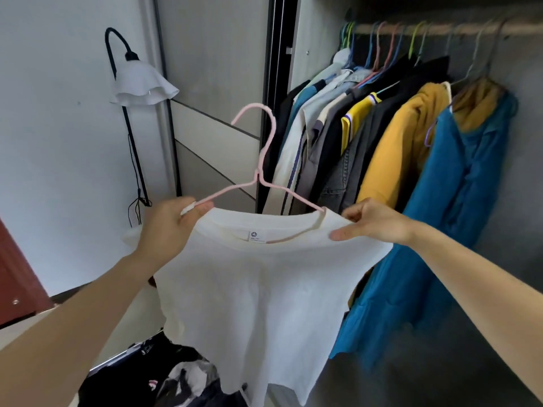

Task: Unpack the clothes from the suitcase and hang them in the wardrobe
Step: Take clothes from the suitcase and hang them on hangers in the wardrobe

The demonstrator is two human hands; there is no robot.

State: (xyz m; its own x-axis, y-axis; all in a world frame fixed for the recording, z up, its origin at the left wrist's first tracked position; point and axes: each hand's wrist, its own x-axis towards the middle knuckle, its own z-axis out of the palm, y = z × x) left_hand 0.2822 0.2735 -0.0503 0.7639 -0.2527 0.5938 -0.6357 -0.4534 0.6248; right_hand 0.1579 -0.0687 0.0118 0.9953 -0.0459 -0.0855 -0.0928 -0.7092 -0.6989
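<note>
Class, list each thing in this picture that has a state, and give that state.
White T-shirt, half on the hanger, not yet hung.
Pink hanger, held up, one arm inside the collar.
Left hand, grips the hanger's bare end.
Right hand, pinches the T-shirt's shoulder.
Wardrobe, open, rail crowded with hung clothes.
Suitcase, open, not empty.

A black floor lamp (143, 87) with a white frilled shade stands far left against the white wall (44, 118), its cord (134, 171) dangling. A red-brown door (14, 277) shows near left.
</note>
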